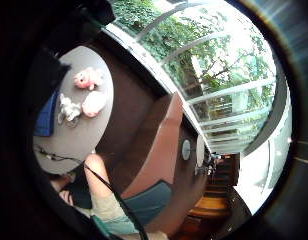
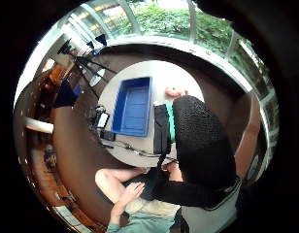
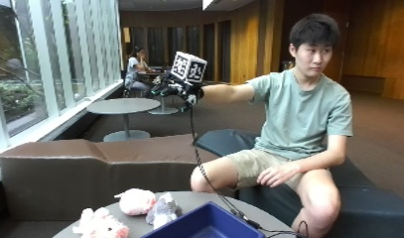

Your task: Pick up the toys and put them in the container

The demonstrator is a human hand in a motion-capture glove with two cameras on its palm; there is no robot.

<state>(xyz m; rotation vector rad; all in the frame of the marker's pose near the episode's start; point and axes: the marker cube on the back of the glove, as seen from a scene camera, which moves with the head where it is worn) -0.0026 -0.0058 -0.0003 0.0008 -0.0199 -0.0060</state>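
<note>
Right hand [image 3: 178, 88] is raised at shoulder height, arm stretched out sideways, well away from the table [image 3: 254, 212]; it holds nothing, but whether its fingers are spread or curled I can't tell. Bare hand [image 3: 275, 174] rests on the thigh, so hands are well apart. Three toys sit near the table's far edge: pink toy [image 3: 99, 225], pale toy [image 3: 137, 200], grey toy [image 3: 165, 209] just beside the bin [image 3: 205, 224]. None looks binned yet. Best move: lower the arm, reach over the bin, take the grey one first, drop it inside.
</note>
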